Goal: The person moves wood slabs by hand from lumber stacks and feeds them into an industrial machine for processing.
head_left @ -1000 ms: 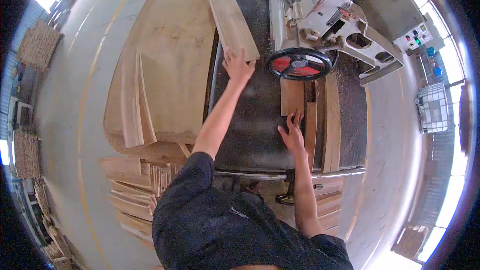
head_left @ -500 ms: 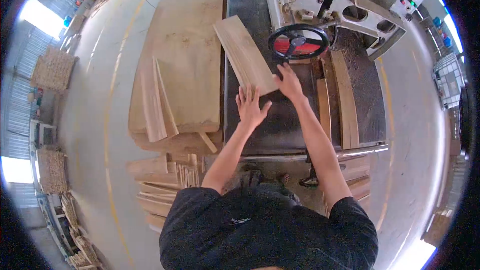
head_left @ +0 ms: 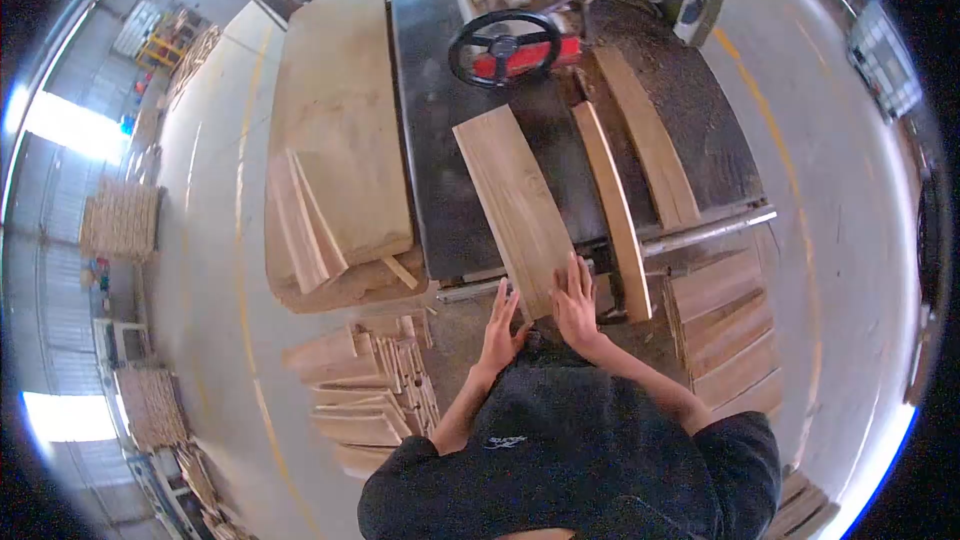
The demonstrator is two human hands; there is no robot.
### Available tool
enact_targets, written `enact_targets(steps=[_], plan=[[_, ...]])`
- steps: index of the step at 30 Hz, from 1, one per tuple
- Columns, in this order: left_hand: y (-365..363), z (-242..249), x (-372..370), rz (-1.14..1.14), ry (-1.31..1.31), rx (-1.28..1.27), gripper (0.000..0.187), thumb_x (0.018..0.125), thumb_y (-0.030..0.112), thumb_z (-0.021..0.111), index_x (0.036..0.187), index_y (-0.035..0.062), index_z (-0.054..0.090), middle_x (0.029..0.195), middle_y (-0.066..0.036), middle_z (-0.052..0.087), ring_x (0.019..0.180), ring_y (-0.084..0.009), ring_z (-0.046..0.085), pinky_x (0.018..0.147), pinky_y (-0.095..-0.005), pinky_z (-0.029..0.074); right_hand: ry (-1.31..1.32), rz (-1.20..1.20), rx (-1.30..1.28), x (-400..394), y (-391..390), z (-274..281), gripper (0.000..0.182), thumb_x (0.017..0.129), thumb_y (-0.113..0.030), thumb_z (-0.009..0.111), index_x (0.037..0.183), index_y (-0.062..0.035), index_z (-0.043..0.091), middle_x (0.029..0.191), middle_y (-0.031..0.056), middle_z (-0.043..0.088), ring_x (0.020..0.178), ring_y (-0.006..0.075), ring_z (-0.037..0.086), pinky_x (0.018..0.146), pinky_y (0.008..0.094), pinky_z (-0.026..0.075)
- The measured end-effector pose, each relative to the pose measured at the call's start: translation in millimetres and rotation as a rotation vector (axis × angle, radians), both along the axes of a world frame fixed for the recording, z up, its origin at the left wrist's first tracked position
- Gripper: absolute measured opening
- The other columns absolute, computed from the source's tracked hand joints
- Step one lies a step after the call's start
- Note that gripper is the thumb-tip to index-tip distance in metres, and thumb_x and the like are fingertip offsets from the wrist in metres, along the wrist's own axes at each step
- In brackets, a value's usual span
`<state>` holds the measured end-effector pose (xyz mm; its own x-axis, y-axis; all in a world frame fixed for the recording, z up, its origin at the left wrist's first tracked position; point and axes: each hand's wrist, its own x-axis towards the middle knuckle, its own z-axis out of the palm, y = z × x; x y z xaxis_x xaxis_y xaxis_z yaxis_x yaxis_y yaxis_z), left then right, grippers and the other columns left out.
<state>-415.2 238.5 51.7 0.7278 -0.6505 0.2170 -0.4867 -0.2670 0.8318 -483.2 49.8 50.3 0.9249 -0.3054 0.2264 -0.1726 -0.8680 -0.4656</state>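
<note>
A flat wooden board (head_left: 515, 200) lies slanted on the dark machine table (head_left: 440, 180), its near end jutting past the front edge close to my body. My left hand (head_left: 500, 335) is beside the board's near left corner, fingers stretched and thumb toward the board's end. On the opposite side, my right hand (head_left: 574, 308) rests along the near right edge with its fingers extended. Neither hand is visibly wrapped round the board. Beyond the board's far end is a black handwheel (head_left: 505, 48) on the machine.
A narrow wood strip fence (head_left: 612, 205) and another plank (head_left: 650, 145) run along the table's right. Thin offcuts (head_left: 305, 230) lie on the wooden side table (head_left: 340, 90). Stacked boards stand low at left (head_left: 365, 390) and right (head_left: 725, 330).
The board has come back toward my body, now overhanging the table's front edge. Both hands moved nearer to me with it, and the view has shifted.
</note>
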Motion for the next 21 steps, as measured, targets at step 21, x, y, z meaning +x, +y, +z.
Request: enact_targets(steps=[21], plan=[[-67.6, 13.0, 66.6, -0.145, 0.237, 0.293, 0.089, 0.078, 0.016, 0.083, 0.154, 0.0138, 0.037, 0.157, -0.016, 0.039, 0.089, -0.0301, 0.072, 0.077, -0.0413, 0.057, 0.413, 0.066, -0.102, -14.7, -21.6, 18.5, 0.093, 0.08, -0.034, 0.078, 0.156, -0.0072, 0.032, 0.158, 0.0388, 0.013, 0.148, 0.0566, 0.013, 0.105, 0.0644, 0.041]])
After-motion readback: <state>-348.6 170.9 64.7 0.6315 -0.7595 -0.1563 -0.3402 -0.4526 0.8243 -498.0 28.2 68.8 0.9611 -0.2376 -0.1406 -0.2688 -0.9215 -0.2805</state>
